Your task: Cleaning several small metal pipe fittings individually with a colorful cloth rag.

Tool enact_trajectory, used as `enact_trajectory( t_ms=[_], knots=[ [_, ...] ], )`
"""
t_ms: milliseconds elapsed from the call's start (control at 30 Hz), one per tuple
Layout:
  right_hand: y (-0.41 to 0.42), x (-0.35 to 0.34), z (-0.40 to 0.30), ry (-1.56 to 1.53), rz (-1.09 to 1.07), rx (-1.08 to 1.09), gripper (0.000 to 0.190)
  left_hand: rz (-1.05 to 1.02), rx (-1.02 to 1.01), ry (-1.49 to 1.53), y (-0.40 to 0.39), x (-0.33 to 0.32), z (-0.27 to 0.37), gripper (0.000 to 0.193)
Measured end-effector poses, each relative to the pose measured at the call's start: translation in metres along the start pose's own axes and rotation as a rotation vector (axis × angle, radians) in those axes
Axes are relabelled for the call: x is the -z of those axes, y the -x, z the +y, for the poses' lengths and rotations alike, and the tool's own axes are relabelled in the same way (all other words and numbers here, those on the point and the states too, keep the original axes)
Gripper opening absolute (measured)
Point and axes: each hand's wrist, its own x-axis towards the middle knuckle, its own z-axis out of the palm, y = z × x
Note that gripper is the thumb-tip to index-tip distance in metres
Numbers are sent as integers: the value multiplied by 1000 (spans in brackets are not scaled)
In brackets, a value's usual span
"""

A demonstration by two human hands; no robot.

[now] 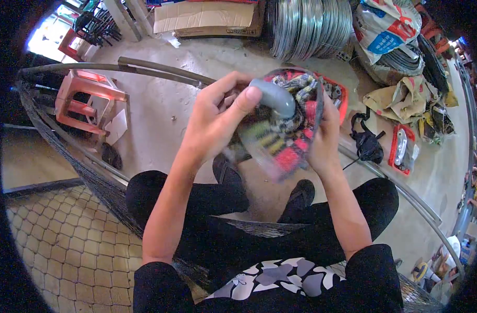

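Observation:
In my left hand (223, 113) is a curved grey plastic pipe elbow (275, 98), gripped at its end between thumb and fingers. My right hand (326, 133) holds a multicoloured striped cloth (289, 156) in red, yellow, black and grey from its right side. Part of the cloth lies around the lower end of the elbow, and its lower edge is blurred. The fingers of my right hand are mostly hidden behind the cloth. Just behind that hand is a red plastic basket (343, 99) with grey pieces in it.
A hammock frame tube (164, 70) and netting surround my seat. A red plastic stool (94, 101) stands left. Wire coils (309, 27), a cardboard box (207, 19) and a printed sack (387, 31) line the back. A black bag (367, 144) and small red basket (402, 150) lie right.

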Motion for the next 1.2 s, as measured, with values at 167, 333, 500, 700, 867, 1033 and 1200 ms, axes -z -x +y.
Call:
enact_trajectory(
  t_ms=[167,333,500,700,867,1033,1200],
  knots=[
    [2,-8,-16,202,5,228,57,47,-123,-89,1,-3,-4,34],
    [3,-7,-10,420,-163,190,44,51,-129,-121,8,-20,-6,30],
    [8,-23,-3,64,97,26,33,-5,-151,-208,6,-17,-4,30],
    [10,-16,18,-720,37,-510,36,-37,-301,-235,-2,-15,-7,34],
    [2,-19,4,-254,111,-165,21,82,-104,-62,1,-27,-4,30],
    [4,-25,-10,-316,139,-206,19,113,-17,-9,3,-24,-3,34],
    [4,-25,9,-260,196,-115,20,39,106,-2,5,-24,-1,33]
  ],
)
